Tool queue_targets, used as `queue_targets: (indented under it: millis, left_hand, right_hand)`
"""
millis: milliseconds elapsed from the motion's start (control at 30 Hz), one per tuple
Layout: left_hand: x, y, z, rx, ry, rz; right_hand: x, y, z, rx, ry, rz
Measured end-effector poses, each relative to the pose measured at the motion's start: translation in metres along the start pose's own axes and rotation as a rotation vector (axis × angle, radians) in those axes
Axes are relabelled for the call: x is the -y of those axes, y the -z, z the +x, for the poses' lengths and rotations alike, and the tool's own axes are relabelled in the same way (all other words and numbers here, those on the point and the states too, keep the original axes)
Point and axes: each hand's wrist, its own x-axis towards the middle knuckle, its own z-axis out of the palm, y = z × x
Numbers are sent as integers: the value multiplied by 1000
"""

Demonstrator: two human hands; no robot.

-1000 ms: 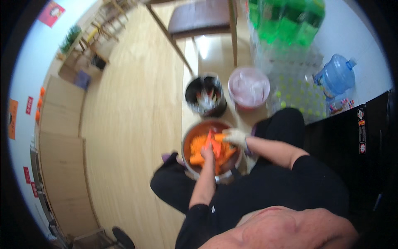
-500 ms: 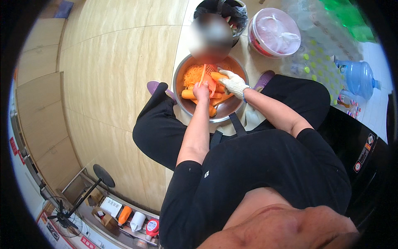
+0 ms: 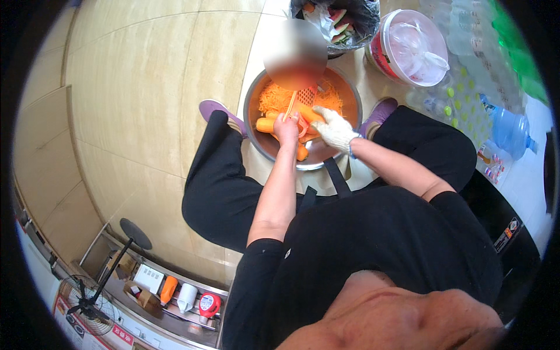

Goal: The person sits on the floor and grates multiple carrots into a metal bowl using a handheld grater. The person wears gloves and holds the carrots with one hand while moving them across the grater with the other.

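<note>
Head view: gripping an orange-red perforated plastic grater in the bare left hand, fingers clamped on its frame; holding a thick orange carrot against or just beside it in the white-knit-gloved right hand, fingers closed on the carrot, inside a wide round steel basin. Could slip off a smooth carrot and scrape fingertips on the holes; could tip the grater if propped on loose whole carrots. Beyond, near a black-lined bin and white-red round plastic tub. Obscured by blur at the far rim.

Free passage far-left of the metal bowl, between obstacles: left shoe and bin
</note>
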Motion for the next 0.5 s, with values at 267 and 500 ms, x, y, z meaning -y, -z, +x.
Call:
queue_targets:
  millis: [267,500]
  left_hand:
    - [2,-2,-4,15,-64,264]
    - [17,-2,-4,-19,-49,136]
  right_hand:
    - [-19,-2,66,-216,-141,304]
    - [-17,-12,38,-23,-89,173]
